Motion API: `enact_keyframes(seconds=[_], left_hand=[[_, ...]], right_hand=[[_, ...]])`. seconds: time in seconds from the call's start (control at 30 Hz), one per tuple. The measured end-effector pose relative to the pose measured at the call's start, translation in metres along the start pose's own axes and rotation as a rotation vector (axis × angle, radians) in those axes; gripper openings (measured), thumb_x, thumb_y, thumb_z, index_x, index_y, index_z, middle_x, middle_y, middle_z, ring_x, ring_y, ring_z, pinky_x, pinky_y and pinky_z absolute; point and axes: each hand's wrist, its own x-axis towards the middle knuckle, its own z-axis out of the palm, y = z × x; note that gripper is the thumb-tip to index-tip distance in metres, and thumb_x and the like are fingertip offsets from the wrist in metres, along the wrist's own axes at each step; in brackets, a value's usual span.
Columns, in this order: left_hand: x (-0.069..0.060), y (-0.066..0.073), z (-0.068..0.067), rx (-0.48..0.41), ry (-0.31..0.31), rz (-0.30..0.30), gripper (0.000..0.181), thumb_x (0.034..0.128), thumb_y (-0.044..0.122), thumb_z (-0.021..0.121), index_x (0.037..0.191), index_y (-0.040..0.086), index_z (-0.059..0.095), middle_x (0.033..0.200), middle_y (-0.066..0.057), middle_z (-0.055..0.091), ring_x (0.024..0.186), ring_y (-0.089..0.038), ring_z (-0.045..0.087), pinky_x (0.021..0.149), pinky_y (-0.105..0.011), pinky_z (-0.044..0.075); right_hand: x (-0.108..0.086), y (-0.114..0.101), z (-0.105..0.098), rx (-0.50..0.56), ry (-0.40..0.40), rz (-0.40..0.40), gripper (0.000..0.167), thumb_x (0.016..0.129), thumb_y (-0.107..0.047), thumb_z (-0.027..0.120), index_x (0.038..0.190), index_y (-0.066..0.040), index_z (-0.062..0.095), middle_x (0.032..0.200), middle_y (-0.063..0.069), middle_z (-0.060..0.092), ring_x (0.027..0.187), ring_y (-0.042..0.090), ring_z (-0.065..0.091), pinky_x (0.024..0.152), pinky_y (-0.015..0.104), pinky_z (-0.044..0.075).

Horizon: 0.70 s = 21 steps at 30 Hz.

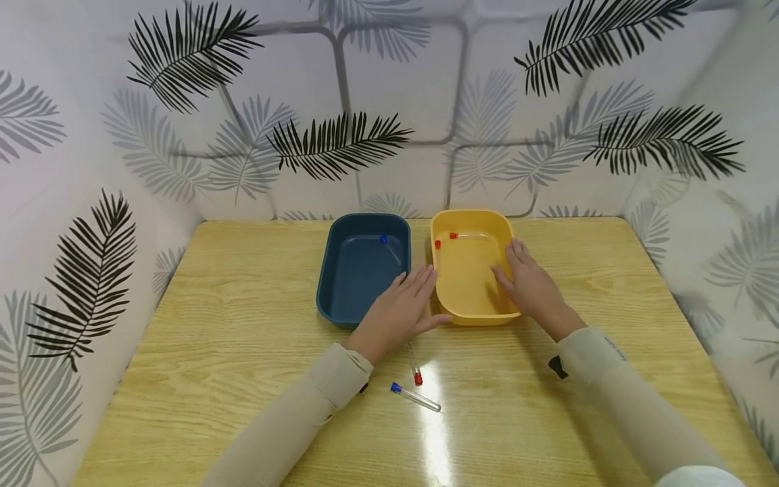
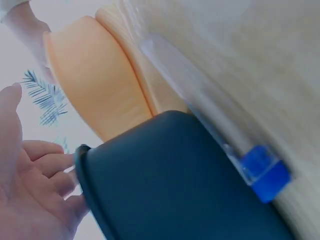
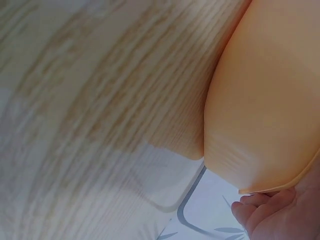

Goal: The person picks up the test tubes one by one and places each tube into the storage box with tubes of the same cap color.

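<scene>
So the sketchy bit here is the loose tubes, imo. Both bins sit side by side on the surface (image 1: 243,304), and the left hand (image 1: 398,308) is over the blue bin's (image 1: 353,277) right rim, right at the gap. Its fingers are straight and close together, thumb stuck out toward the yellow bin (image 1: 475,274). The right hand (image 1: 535,284) seems to have the yellow rim between thumb and fingers, thumb on the inside; can't tell how hard.

The blue bin has a blue tube (image 1: 391,250) in it. The yellow bin has a red tube (image 1: 470,236) plus a red cap (image 1: 437,244), tube part too faint to make out.

Out front lie a loose red tube (image 1: 415,365) and a loose blue tube (image 1: 418,398), close to the left sleeve (image 1: 341,375). If that arm drags back low, it could clip them, and round tubes would probably roll toward the near edge. Glare (image 1: 435,439) by them makes the clear ends easy to miss too.

Also, shove the bins together too fast and the left fingers could get pinched, or the jolt could send the tubes inside sliding.
</scene>
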Motion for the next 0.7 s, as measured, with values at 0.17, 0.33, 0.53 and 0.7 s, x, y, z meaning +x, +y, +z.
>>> enact_keyframes(seconds=[0.17,0.33,0.53,0.7], left_hand=[[-0.025,0.005,-0.006,-0.063,-0.023,0.011,0.066,0.0970,0.052,0.034,0.144,0.005,0.033,0.147,-0.009,0.033,0.135,-0.018,0.028,0.109,-0.034,0.024],[-0.044,0.006,-0.007,-0.064,0.051,0.064,0.051,0.0976,0.042,0.043,0.134,0.007,0.050,0.133,-0.005,0.052,0.116,-0.017,0.053,0.095,-0.031,0.043],[-0.059,0.008,-0.005,-0.024,0.261,0.177,0.033,0.0930,0.029,0.058,0.118,0.008,0.062,0.116,-0.003,0.064,0.105,-0.013,0.060,0.091,-0.030,0.046],[-0.067,0.011,-0.004,-0.033,0.313,0.224,0.023,0.0900,0.022,0.063,0.110,0.010,0.064,0.107,0.001,0.067,0.091,-0.009,0.065,0.076,-0.023,0.052]], right_hand=[[-0.001,0.000,-0.002,0.009,-0.022,0.001,0.075,0.099,-0.048,0.033,0.143,0.010,0.017,0.150,0.026,0.010,0.138,0.037,0.010,0.106,0.054,0.020],[-0.002,0.002,-0.002,0.038,-0.037,0.010,0.077,0.098,-0.051,0.029,0.144,0.009,0.013,0.151,0.024,0.004,0.139,0.036,0.006,0.107,0.053,0.017],[-0.002,0.004,0.000,0.041,-0.033,0.005,0.078,0.098,-0.052,0.028,0.145,0.007,0.011,0.152,0.023,0.004,0.139,0.034,0.005,0.108,0.052,0.017],[-0.003,0.004,0.000,0.066,-0.023,0.009,0.078,0.098,-0.053,0.027,0.145,0.008,0.012,0.152,0.022,0.003,0.139,0.035,0.006,0.108,0.052,0.017]])
